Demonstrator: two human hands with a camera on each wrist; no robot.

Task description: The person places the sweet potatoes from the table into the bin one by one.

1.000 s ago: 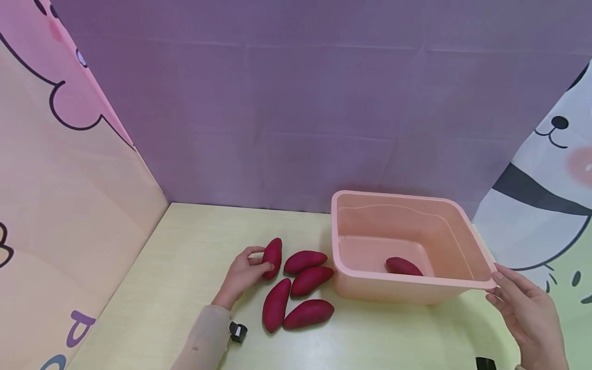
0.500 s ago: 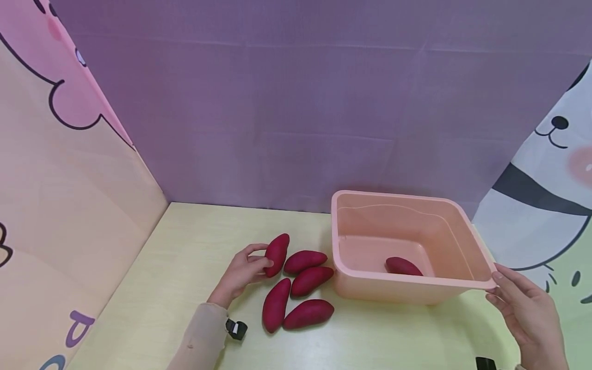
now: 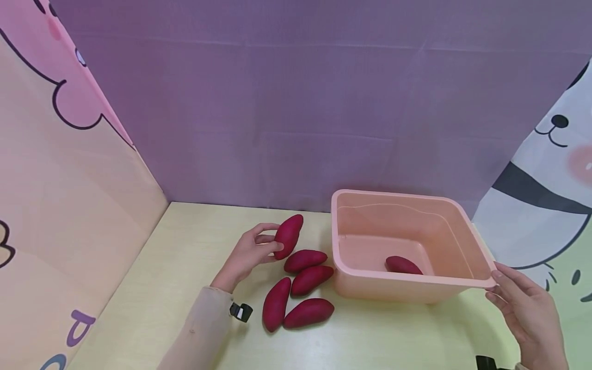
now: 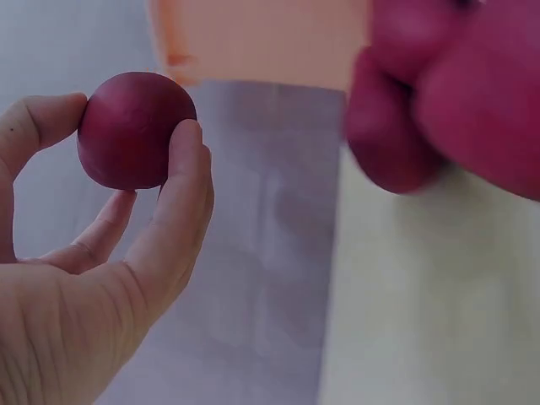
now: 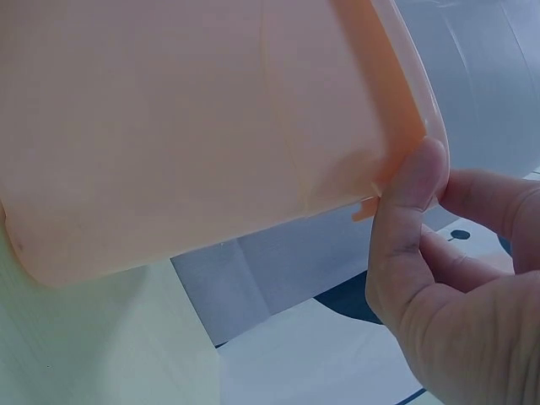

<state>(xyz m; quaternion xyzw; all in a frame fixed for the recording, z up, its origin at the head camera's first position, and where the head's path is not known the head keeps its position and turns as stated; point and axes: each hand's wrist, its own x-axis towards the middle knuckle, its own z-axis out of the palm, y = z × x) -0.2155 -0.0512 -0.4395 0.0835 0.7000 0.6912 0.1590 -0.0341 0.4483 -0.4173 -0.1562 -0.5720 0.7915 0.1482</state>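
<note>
My left hand [image 3: 250,253] holds a dark red sweet potato [image 3: 289,236] between thumb and fingers, above the table and left of the bin. In the left wrist view its rounded end [image 4: 131,131] faces the camera. Several more sweet potatoes [image 3: 309,314] lie in a loose group on the table just below that hand. At the right, my right hand [image 3: 532,308] pinches the front right corner of the pink plastic bin [image 3: 384,288]. The right wrist view shows the thumb on the bin's rim [image 5: 434,126]. One sweet potato [image 3: 403,265] lies inside the bin, its lower edge hidden by the front wall.
The pale wooden table [image 3: 185,257] meets a purple cloth backdrop [image 3: 259,128] behind. Printed cartoon panels stand at the left [image 3: 69,205] and right [image 3: 550,190]. A small black device [image 3: 241,312] sits at the left wrist.
My left hand has lifted the sweet potato off the table and carried it up, back and a little right. My right hand and the bin have stayed in place.
</note>
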